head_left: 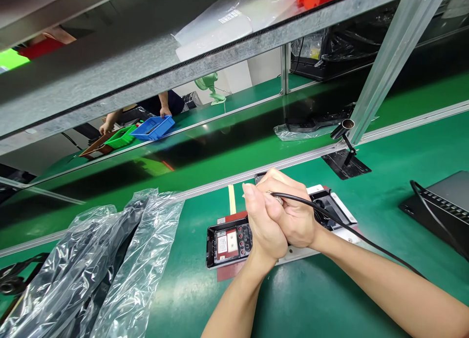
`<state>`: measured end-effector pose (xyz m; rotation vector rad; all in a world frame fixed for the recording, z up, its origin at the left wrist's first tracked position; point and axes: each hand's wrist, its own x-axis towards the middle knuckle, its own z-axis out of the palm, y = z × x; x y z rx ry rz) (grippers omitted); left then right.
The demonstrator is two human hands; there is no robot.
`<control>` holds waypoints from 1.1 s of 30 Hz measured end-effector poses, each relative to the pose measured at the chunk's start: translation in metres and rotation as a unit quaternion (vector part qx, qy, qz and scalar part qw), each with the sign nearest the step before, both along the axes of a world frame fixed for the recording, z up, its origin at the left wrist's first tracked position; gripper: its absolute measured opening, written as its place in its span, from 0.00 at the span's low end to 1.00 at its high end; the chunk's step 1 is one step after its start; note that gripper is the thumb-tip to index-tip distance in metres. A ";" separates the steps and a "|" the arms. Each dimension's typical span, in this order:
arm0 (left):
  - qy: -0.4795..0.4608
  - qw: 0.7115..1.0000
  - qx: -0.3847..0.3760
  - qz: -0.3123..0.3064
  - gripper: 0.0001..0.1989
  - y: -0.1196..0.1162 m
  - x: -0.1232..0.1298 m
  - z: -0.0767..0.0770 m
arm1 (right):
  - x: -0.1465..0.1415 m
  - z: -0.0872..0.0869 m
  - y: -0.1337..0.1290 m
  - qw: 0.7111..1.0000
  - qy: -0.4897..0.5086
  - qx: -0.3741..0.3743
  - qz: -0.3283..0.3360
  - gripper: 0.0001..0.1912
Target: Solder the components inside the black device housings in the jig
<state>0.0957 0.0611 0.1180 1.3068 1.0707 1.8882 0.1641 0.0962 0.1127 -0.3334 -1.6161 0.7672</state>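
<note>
My left hand (264, 226) and my right hand (297, 213) are pressed together above a long black housing. A black cable (339, 223) runs from between them, over my right wrist, toward the lower right. A bit of a metal fitting (277, 199) shows where the cable enters the grip. Both hands are closed; my right fingers wrap round the cable end, while whatever my left fingers grip is hidden. Beneath, the black housing (209, 249) has labels and several round holes at its left end. My hands cover its middle. A reddish-brown sheet (230, 272) lies under it.
Plastic-wrapped dark parts (110, 260) lie at left. At right are a black device (439, 206) with a cable and a metal tube on a stand (343, 129). A shelf (227, 47) spans overhead. Beyond the green conveyor, a person's hands touch bins, one a blue bin (156, 128).
</note>
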 end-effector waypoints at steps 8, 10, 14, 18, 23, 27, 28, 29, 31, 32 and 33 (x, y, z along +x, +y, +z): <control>0.011 1.000 -0.005 0.007 0.29 0.000 0.000 0.002 | 0.000 0.001 0.000 1.000 0.002 -0.004 -0.004 0.12; 0.013 1.000 -0.005 0.014 0.29 0.000 0.000 0.002 | 0.000 0.002 -0.001 1.000 0.005 0.000 -0.008 0.12; 0.004 1.000 -0.002 0.010 0.29 0.000 0.000 0.000 | 0.000 0.003 -0.001 1.000 0.005 0.001 -0.008 0.11; -0.006 1.000 0.003 0.008 0.29 -0.001 0.000 0.000 | 0.000 0.002 -0.001 1.000 0.006 0.001 -0.008 0.11; -0.004 1.000 0.000 0.015 0.29 -0.001 0.000 0.001 | -0.001 0.001 -0.001 1.000 0.008 -0.008 -0.004 0.12; 0.009 1.000 -0.008 0.009 0.30 0.000 0.000 0.001 | -0.001 0.000 -0.001 1.000 0.002 -0.009 -0.005 0.13; 0.010 1.000 -0.009 0.007 0.30 0.000 0.000 0.001 | -0.001 0.000 0.000 1.000 -0.002 -0.009 -0.005 0.13; 0.011 1.000 -0.008 0.008 0.30 0.000 0.000 0.000 | 0.000 -0.001 0.000 1.000 -0.004 -0.009 -0.005 0.13; 0.010 1.000 -0.004 0.010 0.30 0.001 -0.001 -0.001 | 0.000 -0.001 0.000 1.000 -0.003 -0.008 -0.004 0.13; 0.010 1.000 -0.002 0.012 0.30 0.001 -0.001 -0.002 | 0.000 -0.002 0.000 1.000 0.000 -0.007 -0.003 0.12; 0.013 1.000 0.000 0.013 0.30 0.001 -0.001 -0.002 | 0.000 -0.002 0.000 1.000 0.004 -0.006 -0.002 0.12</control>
